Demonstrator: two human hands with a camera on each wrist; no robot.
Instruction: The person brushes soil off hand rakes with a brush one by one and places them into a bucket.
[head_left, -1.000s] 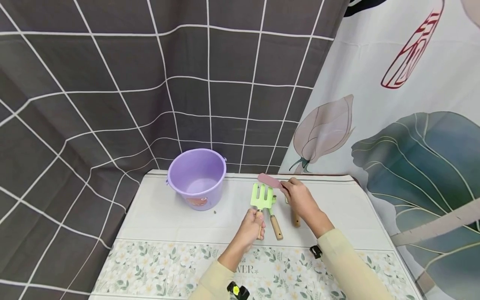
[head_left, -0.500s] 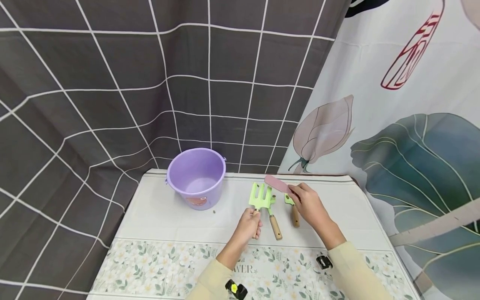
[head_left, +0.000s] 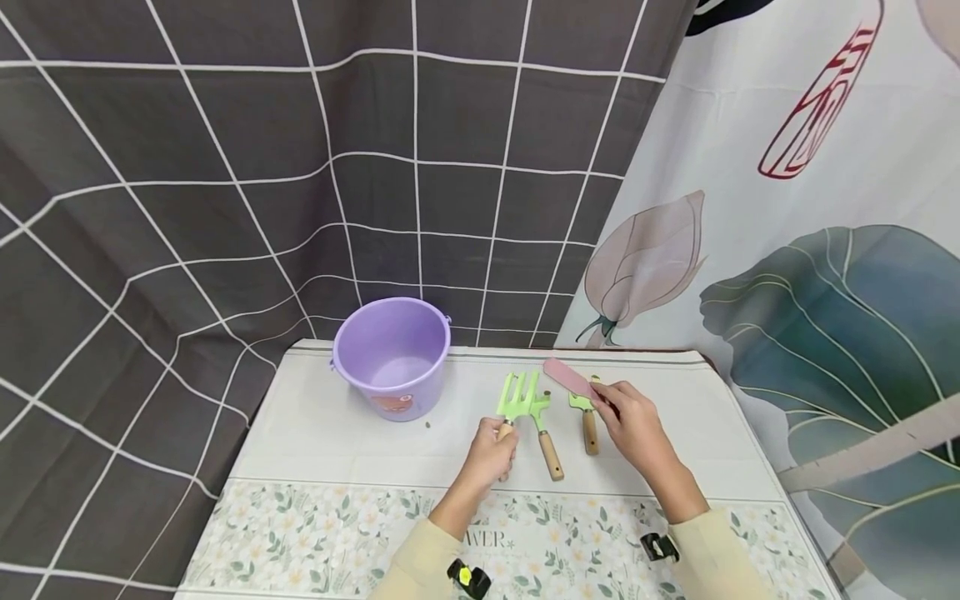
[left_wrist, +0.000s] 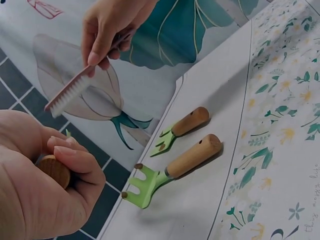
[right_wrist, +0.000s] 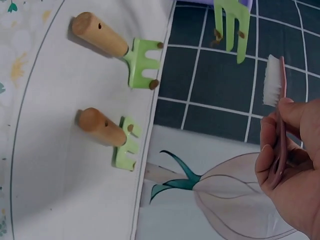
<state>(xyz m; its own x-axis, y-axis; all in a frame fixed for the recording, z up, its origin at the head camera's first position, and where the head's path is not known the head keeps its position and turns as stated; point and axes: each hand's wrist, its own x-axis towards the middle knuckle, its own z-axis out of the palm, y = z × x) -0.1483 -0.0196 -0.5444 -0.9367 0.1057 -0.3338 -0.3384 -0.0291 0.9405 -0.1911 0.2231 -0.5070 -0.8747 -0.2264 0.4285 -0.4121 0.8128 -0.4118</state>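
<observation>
In the head view my left hand (head_left: 489,452) grips the wooden handle of a green garden fork (head_left: 516,404), its tines pointing away from me. Brown bits of dirt cling to the tines in the right wrist view. My right hand (head_left: 633,425) holds a pink brush (right_wrist: 272,80) by its handle, white bristles facing the fork across a gap. Between the hands, two small green hand rakes with wooden handles lie on the table: a larger rake (left_wrist: 192,156) and a smaller rake (left_wrist: 191,121). Both rakes carry brown lumps on their tine ends.
A purple bucket (head_left: 393,358) stands at the back left of the white table (head_left: 322,450). A small brown crumb (head_left: 428,425) lies near it. Behind the table hang a dark checked curtain (head_left: 465,200) and a white flower-printed cloth (head_left: 660,325).
My right hand has drawn the brush to the right and towards me, away from the fork. The left hand has lowered slightly leftward, with the fork tilting right. The smaller rake is now less covered.
</observation>
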